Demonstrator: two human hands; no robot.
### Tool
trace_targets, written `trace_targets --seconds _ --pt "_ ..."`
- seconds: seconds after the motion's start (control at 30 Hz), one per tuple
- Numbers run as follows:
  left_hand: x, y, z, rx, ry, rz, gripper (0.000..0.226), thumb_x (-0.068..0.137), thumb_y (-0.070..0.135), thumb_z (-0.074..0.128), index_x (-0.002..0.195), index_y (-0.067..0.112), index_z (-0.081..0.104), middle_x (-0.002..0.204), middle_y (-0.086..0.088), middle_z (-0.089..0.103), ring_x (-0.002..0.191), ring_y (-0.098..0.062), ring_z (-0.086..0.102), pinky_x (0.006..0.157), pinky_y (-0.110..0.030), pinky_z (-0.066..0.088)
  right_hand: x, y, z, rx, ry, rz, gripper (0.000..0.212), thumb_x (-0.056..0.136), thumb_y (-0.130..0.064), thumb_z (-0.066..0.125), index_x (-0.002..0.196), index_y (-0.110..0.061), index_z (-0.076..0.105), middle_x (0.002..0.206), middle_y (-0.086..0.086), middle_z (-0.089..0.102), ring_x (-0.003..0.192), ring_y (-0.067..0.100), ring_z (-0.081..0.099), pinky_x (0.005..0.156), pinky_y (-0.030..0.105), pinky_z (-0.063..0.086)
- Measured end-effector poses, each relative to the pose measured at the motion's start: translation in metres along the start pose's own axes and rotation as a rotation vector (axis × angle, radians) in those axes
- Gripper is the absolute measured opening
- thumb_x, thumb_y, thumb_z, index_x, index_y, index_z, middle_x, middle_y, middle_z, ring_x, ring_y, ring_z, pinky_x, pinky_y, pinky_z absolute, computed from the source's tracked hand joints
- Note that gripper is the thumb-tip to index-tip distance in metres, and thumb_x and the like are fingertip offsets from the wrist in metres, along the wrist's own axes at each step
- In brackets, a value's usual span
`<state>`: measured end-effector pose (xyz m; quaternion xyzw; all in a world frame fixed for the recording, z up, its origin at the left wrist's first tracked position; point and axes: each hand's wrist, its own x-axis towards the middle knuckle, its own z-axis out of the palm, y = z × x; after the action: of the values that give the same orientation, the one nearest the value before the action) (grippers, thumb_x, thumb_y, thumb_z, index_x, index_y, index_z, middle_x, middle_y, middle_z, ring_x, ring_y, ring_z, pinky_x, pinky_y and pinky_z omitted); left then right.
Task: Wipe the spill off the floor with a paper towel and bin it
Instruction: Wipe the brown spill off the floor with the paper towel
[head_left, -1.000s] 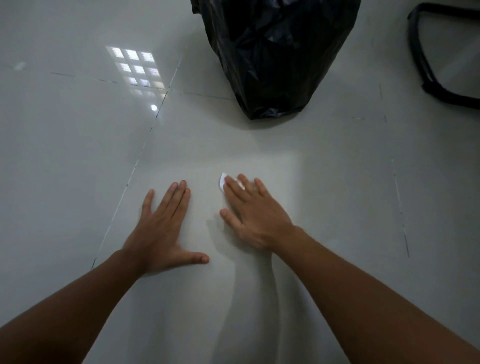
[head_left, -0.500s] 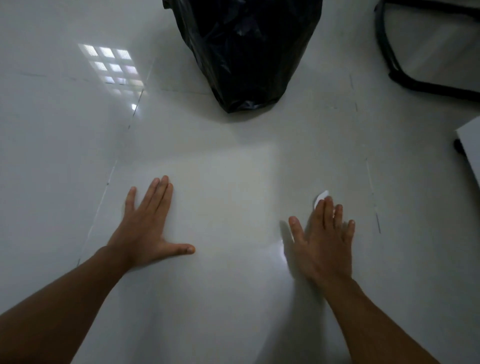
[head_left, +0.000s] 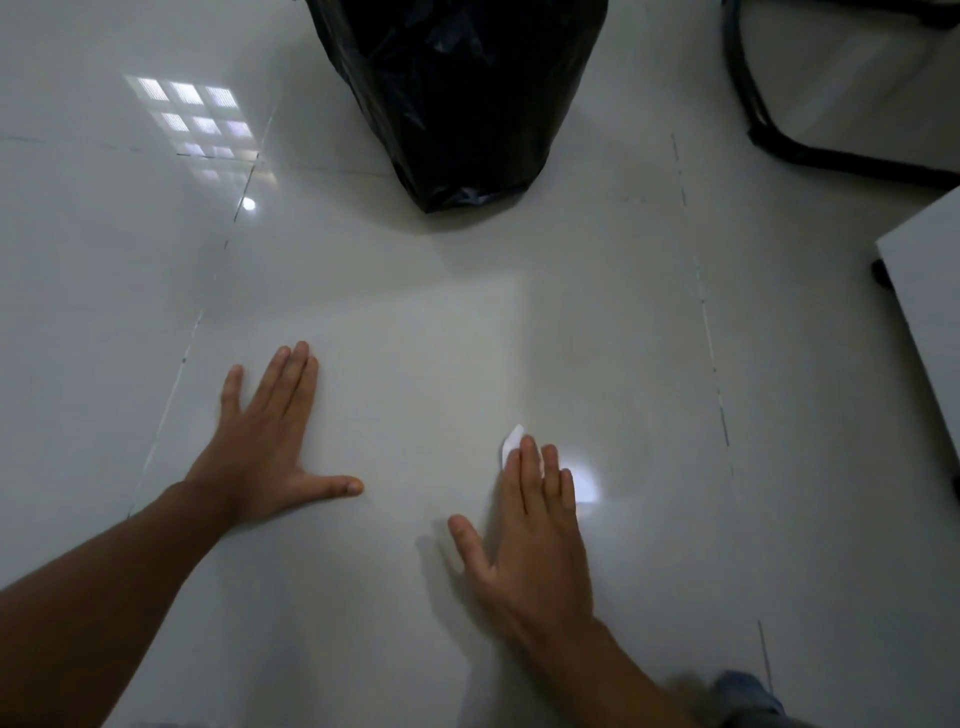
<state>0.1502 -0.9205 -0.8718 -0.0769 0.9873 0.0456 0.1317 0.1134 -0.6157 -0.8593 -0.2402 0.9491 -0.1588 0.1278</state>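
My right hand (head_left: 530, 530) lies flat on the glossy white tile floor (head_left: 415, 338), fingers pressing a white paper towel (head_left: 513, 440) down. Only a small corner of the towel shows past the fingertips. A bright patch just right of the fingers may be towel or glare; I cannot tell which. My left hand (head_left: 265, 441) rests palm down on the floor to the left, fingers spread, holding nothing. A black bin bag (head_left: 457, 93) stands on the floor straight ahead, beyond both hands. No spill is distinguishable on the shiny tiles.
A black chair base (head_left: 810, 150) sits at the upper right. A white furniture panel (head_left: 930, 312) with a dark caster juts in from the right edge. A bit of blue fabric (head_left: 748, 691) shows at the bottom right. Window light reflects on the floor at upper left.
My right hand slid the paper towel to the right across the floor, then back left and nearer to me. My left hand stayed planted in place.
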Motion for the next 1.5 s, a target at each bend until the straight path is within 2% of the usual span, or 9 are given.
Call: trace_targets --seconds 0.07,0.2,0.4,0.57,0.73,1.0,1.13,1.23,1.5 --pt "-0.001 0.001 0.002 -0.002 0.004 -0.002 0.143 0.061 0.104 0.025 0.158 0.001 0.005 0.169 -0.014 -0.002 0.156 -0.024 -0.004 0.121 -0.065 0.003 0.022 0.015 -0.01 -0.062 -0.004 -0.048 0.083 0.093 -0.063 0.024 0.155 -0.01 0.016 0.165 0.006 0.011 0.152 0.022 0.002 0.123 0.042 0.004" --pt "-0.002 0.002 0.002 -0.015 -0.011 0.003 0.143 0.061 0.104 0.025 0.158 0.002 0.002 0.168 -0.013 -0.007 0.156 -0.024 -0.009 0.121 -0.064 -0.001 0.024 0.033 -0.012 0.0 0.08 0.251 0.081 0.094 -0.056 0.023 0.155 -0.007 0.002 0.165 0.011 0.001 0.152 0.025 -0.005 0.123 0.043 0.004" --pt "0.002 0.0 0.001 -0.002 -0.014 -0.004 0.144 0.06 0.105 0.022 0.158 0.002 0.0 0.168 -0.011 -0.01 0.155 -0.022 -0.013 0.121 -0.064 -0.002 0.041 0.008 -0.008 -0.023 -0.077 -0.14 0.078 0.095 -0.057 0.022 0.156 -0.012 0.008 0.166 0.004 0.004 0.152 0.02 -0.003 0.123 0.042 0.005" --pt "0.002 0.002 0.001 -0.022 -0.03 -0.009 0.147 0.057 0.106 0.023 0.158 0.004 -0.007 0.166 -0.009 -0.019 0.153 -0.019 -0.021 0.122 -0.062 -0.007 0.088 0.069 -0.04 -0.058 -0.017 0.164 0.075 0.098 -0.055 0.019 0.156 -0.01 0.003 0.166 0.008 0.001 0.152 0.024 -0.004 0.123 0.043 -0.002" --pt "0.001 0.002 -0.001 -0.044 -0.011 -0.01 0.146 0.058 0.106 0.026 0.158 0.005 -0.008 0.167 -0.009 -0.017 0.153 -0.019 -0.021 0.122 -0.061 -0.008 0.144 0.055 -0.049 0.054 -0.001 0.257 0.082 0.097 -0.059 0.02 0.155 -0.004 0.004 0.165 0.012 0.0 0.151 0.027 -0.007 0.123 0.044 -0.004" --pt "-0.002 0.003 -0.001 -0.04 0.002 -0.002 0.145 0.06 0.105 0.029 0.158 0.005 -0.007 0.167 -0.01 -0.015 0.155 -0.022 -0.016 0.122 -0.063 -0.003 0.105 0.013 -0.026 0.041 -0.059 -0.168 0.077 0.093 -0.06 0.018 0.157 -0.017 0.007 0.166 -0.002 0.005 0.152 0.017 -0.007 0.122 0.036 -0.005" --pt "-0.002 0.003 -0.001 -0.036 -0.001 -0.005 0.145 0.059 0.106 0.028 0.158 0.005 -0.007 0.167 -0.009 -0.015 0.154 -0.021 -0.016 0.122 -0.063 -0.003 0.116 0.036 -0.033 0.047 -0.021 -0.073 0.073 0.093 -0.058 0.015 0.156 -0.02 0.017 0.165 -0.003 0.015 0.152 0.019 -0.002 0.121 0.036 -0.008" --pt "-0.001 0.003 0.0 -0.04 -0.006 -0.011 0.146 0.058 0.107 0.027 0.158 0.006 -0.008 0.167 -0.009 -0.017 0.154 -0.021 -0.018 0.122 -0.062 -0.005 0.157 0.02 -0.032 0.11 -0.031 0.018 0.075 0.098 -0.055 0.023 0.156 -0.012 0.005 0.166 0.004 0.001 0.151 0.019 -0.013 0.122 0.038 -0.009" --pt "-0.001 0.006 -0.007 -0.071 -0.02 -0.036 0.147 0.059 0.105 0.034 0.156 0.007 -0.018 0.164 -0.009 -0.028 0.15 -0.018 -0.029 0.121 -0.06 -0.012 0.191 -0.037 -0.027 0.066 -0.21 -0.298 0.07 0.1 -0.048 0.032 0.157 -0.017 0.004 0.166 -0.002 0.0 0.151 0.018 -0.013 0.12 0.035 -0.007"
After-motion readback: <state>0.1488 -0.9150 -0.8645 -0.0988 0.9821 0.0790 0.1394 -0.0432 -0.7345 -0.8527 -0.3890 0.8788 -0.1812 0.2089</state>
